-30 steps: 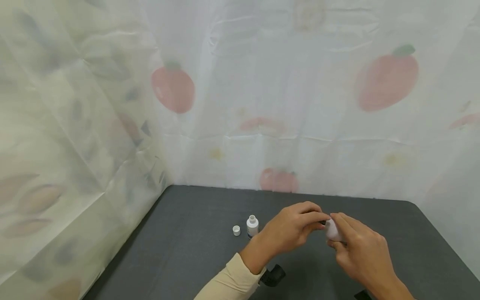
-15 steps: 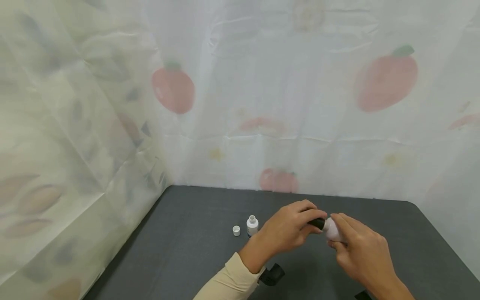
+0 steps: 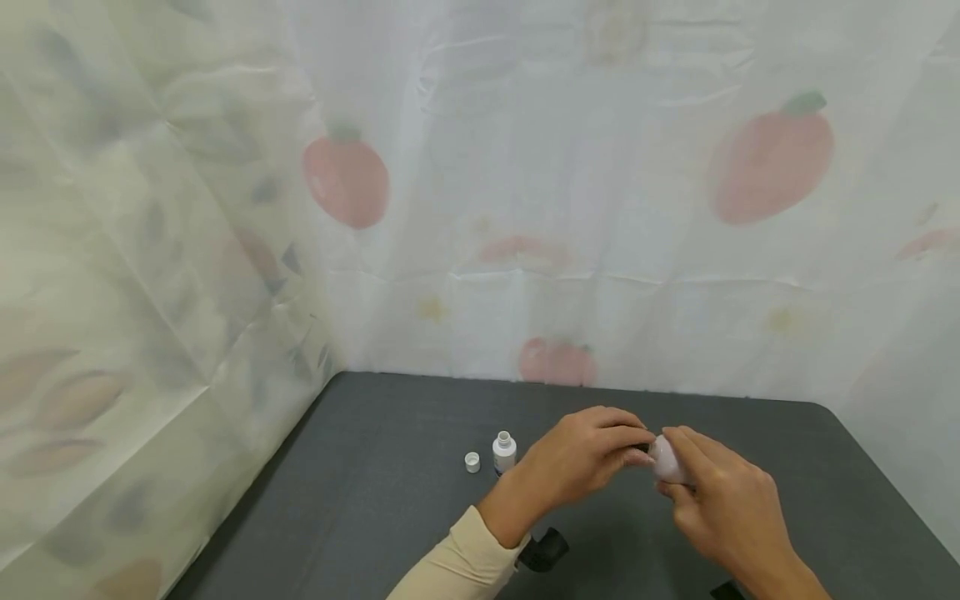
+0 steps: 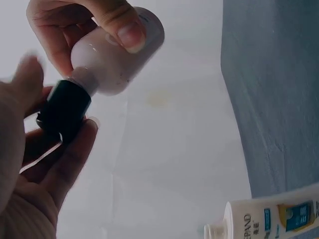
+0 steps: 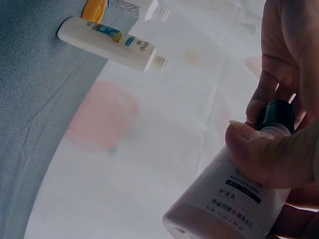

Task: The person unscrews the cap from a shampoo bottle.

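Observation:
My right hand (image 3: 727, 496) grips a small pale pink bottle (image 4: 112, 55) with printed text on its side, the thumb lying along the body. A black cap (image 4: 65, 107) sits on the bottle's neck. Around this cap are the fingers of my left hand (image 3: 577, 454); in the left wrist view its blurred thumb stands slightly off the cap. Both hands are above the dark table, and the bottle is tilted with its neck toward the left hand. In the head view the fingers hide most of the cap.
Left of the hands an uncapped white bottle (image 3: 505, 450) stands on the dark table (image 3: 390, 500), partly behind the left forearm. Next to it lies a white cap (image 3: 472, 462). The right wrist view also shows another bottle (image 5: 144, 7) and a yellow-orange object (image 5: 93, 10). Printed curtains enclose the table.
The left hand's fingers have shifted around the black cap, which showed more half a second ago and is now mostly covered. The right hand and pink bottle stay almost in place.

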{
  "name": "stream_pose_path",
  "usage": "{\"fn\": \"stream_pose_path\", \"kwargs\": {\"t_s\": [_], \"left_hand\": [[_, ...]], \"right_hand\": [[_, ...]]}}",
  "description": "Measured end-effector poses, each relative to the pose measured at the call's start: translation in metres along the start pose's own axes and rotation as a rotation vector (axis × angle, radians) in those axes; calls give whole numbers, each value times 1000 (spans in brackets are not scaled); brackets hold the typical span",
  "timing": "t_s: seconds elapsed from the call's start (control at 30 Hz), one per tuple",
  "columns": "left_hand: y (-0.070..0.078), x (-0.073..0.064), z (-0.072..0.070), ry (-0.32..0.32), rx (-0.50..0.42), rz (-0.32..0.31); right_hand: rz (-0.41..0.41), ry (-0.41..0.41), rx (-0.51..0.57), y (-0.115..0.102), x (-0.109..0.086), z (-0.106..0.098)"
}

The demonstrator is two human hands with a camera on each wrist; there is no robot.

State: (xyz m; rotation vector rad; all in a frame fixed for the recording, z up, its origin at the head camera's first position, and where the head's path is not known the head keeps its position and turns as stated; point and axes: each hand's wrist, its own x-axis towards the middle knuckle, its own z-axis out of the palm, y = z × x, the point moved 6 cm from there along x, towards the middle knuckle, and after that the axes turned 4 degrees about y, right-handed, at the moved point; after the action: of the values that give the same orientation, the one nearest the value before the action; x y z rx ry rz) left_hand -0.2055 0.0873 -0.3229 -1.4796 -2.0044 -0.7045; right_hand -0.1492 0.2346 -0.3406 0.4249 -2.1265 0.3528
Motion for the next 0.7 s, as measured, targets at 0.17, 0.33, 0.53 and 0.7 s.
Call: {"fn": "stream_pose_path", "kwargs": {"t_s": [0.17, 0.33, 0.53, 0.7], "left_hand": [[-2, -1, 0, -49, -39, -49], [-3, -1, 0, -49, -33, -54], [-4, -1, 1, -26, -5, -31], [-4, 0, 1, -11, -44, -24]], "right_hand": [[7, -6, 4, 1, -1, 2], [7, -3, 10, 2, -2, 1], [10, 6, 8, 2, 0, -2], [10, 2, 4, 2, 0, -2]]}}
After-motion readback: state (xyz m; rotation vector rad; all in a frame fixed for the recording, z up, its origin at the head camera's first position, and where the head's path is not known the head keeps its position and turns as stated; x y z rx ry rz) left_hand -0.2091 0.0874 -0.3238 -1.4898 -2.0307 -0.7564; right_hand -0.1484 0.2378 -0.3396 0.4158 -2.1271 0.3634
